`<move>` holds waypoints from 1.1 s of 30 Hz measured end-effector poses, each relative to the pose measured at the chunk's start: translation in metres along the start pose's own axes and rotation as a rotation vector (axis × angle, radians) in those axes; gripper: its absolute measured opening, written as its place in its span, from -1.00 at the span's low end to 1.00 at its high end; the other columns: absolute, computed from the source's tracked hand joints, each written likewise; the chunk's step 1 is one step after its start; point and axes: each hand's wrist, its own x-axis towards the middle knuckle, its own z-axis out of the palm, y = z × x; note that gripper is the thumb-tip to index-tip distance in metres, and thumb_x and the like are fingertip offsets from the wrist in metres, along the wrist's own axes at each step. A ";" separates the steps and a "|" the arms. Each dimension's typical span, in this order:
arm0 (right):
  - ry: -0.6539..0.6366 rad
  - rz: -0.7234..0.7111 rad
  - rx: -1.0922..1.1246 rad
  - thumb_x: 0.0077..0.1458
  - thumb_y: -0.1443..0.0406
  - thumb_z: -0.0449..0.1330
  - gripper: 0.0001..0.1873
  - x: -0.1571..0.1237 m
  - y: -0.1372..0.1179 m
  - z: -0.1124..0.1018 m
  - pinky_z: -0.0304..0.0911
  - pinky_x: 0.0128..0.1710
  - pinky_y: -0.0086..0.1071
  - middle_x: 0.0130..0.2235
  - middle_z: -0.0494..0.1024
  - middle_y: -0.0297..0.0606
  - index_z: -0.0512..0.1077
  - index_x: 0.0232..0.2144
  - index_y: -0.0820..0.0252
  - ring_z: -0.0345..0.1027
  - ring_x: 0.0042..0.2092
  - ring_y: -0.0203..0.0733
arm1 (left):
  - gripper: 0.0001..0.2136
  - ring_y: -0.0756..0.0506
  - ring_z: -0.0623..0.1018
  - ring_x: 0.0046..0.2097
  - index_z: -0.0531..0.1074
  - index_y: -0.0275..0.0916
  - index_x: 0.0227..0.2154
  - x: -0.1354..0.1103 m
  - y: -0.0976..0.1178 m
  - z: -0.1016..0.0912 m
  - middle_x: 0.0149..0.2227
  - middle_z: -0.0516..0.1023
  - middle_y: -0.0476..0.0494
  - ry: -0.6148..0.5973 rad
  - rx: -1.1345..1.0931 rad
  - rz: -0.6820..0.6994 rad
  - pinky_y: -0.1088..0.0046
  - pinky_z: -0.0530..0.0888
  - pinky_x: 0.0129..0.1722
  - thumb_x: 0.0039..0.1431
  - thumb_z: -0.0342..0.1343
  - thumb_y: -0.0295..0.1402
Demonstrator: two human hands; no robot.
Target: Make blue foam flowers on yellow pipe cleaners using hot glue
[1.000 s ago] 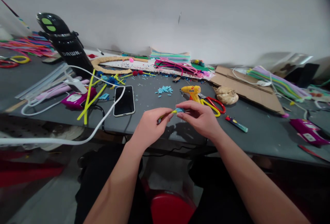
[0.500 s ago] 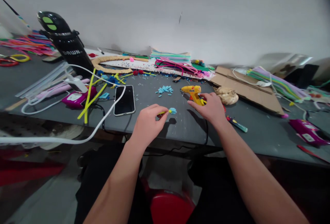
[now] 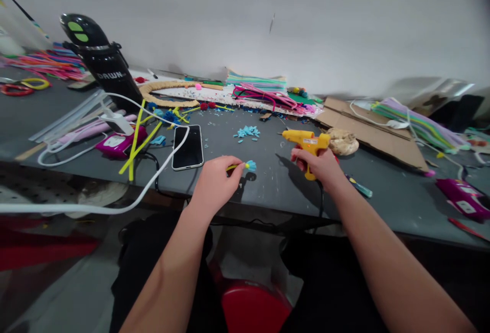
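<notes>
My left hand pinches a short yellow stem with a small blue flower head at its tip, held just above the grey table. My right hand is closed round the handle of a yellow hot glue gun, lifted off the table with its nozzle pointing left, a little to the right of the flower. A pile of blue paper bits lies behind the flower.
A black phone lies left of my left hand, with white cables and yellow sticks beside it. A black bottle stands at the back left. Cardboard, a beige lump and pink pipe cleaners lie behind.
My right hand let go of the flower, reached right to the glue gun and lifted it off the table. My left hand kept the flower stem.
</notes>
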 end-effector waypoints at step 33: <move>-0.389 0.028 -0.014 0.04 0.22 0.22 -0.76 -0.024 -0.002 0.030 0.22 -0.40 -0.38 -0.59 0.41 -0.38 0.39 -0.60 0.18 0.27 -0.49 -0.29 | -0.77 -0.10 0.60 -0.36 0.60 -0.23 -0.34 0.004 -0.010 0.006 -0.37 0.66 -0.13 0.099 -0.218 -0.156 0.42 0.47 -0.32 0.16 0.18 -0.17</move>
